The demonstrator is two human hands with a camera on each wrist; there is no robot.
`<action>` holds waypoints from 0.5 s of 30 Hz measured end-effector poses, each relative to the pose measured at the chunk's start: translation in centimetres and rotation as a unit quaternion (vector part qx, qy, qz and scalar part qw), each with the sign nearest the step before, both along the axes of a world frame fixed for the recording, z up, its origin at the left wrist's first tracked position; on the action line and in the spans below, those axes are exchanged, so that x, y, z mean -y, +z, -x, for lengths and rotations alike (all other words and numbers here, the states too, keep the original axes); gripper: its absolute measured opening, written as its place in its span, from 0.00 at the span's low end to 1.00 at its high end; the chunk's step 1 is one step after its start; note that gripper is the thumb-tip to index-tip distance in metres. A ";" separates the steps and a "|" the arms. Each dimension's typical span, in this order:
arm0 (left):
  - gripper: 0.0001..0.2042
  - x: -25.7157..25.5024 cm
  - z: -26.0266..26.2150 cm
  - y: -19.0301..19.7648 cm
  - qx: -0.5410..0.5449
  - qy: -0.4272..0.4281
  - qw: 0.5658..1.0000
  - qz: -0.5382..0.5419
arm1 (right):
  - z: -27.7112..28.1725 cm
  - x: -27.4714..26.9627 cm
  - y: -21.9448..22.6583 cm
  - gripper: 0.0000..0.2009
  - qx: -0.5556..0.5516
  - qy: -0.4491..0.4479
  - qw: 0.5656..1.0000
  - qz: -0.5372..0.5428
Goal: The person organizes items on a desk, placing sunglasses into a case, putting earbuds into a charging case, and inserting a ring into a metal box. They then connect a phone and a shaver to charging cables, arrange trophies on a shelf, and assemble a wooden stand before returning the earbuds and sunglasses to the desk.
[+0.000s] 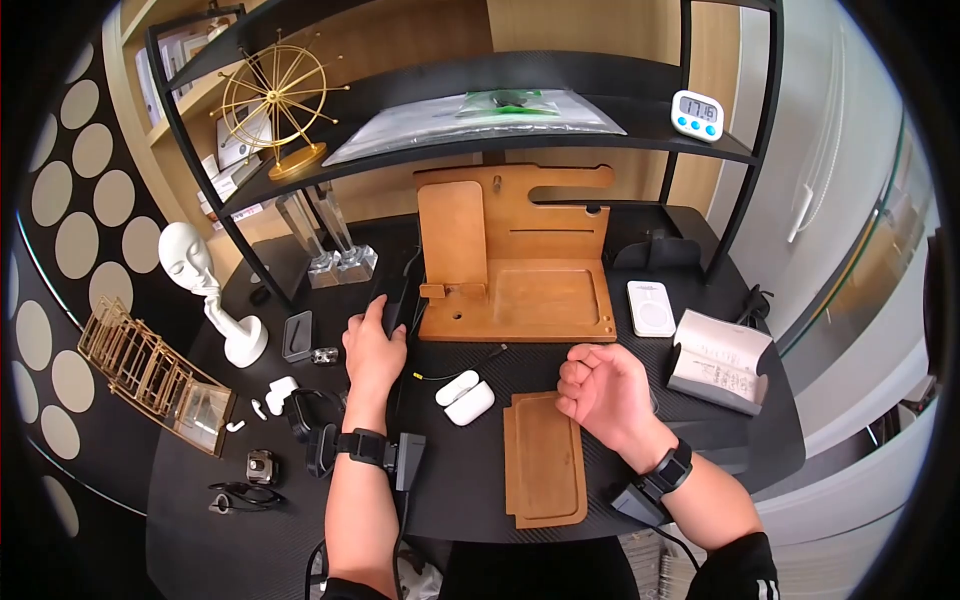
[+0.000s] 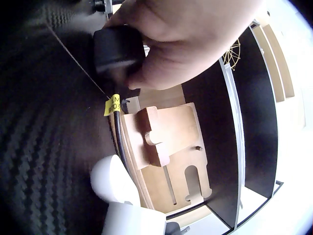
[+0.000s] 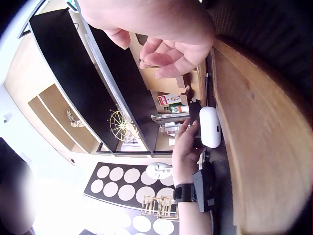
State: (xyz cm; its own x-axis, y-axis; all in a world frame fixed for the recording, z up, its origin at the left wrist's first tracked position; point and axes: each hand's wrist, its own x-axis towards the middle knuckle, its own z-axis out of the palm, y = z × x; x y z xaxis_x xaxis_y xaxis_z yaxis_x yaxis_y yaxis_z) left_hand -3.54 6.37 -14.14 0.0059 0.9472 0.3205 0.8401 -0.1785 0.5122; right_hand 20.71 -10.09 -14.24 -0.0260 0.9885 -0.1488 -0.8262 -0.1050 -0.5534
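My left hand [image 1: 375, 345] grips a black block-shaped object [image 2: 119, 51] with rounded edges, left of a wooden desk organizer [image 1: 545, 225]. A thin cable with a yellow label [image 2: 113, 105] shows just below the block in the left wrist view. My right hand [image 1: 608, 395] hovers palm inward with loosely curled fingers, holding nothing. It overlaps the upper right corner of a flat wooden panel [image 1: 545, 470] with a recessed face. Between the hands lies a white earbud case [image 1: 466, 400] with its lid up.
Right of the organizer lie a white power bank-like block [image 1: 651, 309] and an opened box [image 1: 720, 360]. A white face figurine [image 1: 243, 340], loose earbuds [image 1: 258, 408] and a metal cube [image 1: 262, 466] are at left. A black shelf [image 1: 400, 165] spans the back, with a timer [image 1: 697, 116].
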 end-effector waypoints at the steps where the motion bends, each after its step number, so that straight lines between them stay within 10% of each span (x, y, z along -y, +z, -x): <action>1: 0.26 0.0 0.0 0.0 0.002 0.001 1.000 -0.002 | 0.0 0.0 0.0 0.11 -0.001 0.000 1.000 0.000; 15: 0.25 -0.4 0.1 -0.4 0.008 -0.009 1.000 -0.016 | 0.0 0.0 0.0 0.11 0.005 -0.006 1.000 0.005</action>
